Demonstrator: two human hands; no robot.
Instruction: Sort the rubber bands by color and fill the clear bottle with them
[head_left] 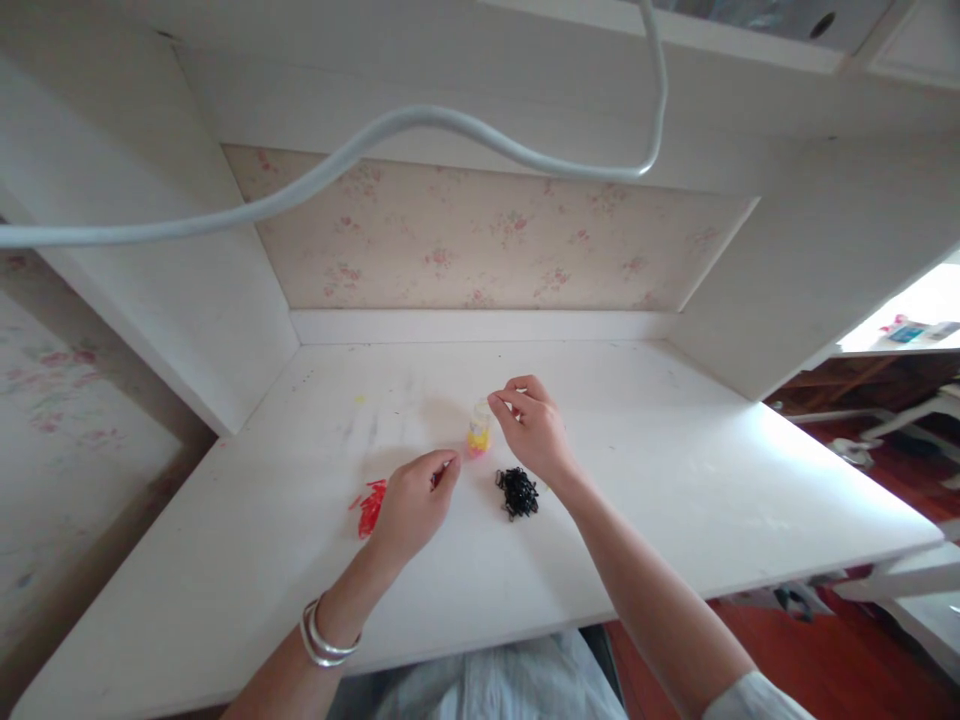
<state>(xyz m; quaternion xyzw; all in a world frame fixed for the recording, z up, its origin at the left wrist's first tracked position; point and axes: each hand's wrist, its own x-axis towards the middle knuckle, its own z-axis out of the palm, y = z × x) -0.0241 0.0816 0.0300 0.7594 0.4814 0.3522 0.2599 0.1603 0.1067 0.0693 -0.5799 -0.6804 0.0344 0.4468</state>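
Note:
A small clear bottle (478, 430) with yellow and pink pieces inside stands on the white desk between my hands. My right hand (531, 425) is pinched beside the bottle's top; whatever its fingertips hold is too small to make out. Just left of the bottle and lower, my left hand (418, 497) is closed with thumb and forefinger together, its content hidden. A heap of red pieces (370, 508) lies partly behind my left hand. Below my right hand is a heap of small black bands (517, 493).
The white desk (690, 470) has side panels and a floral back wall. A white cable (420, 118) hangs across the upper view. Small yellow bits (361, 399) lie at the left rear. A windowsill with small items is at far right.

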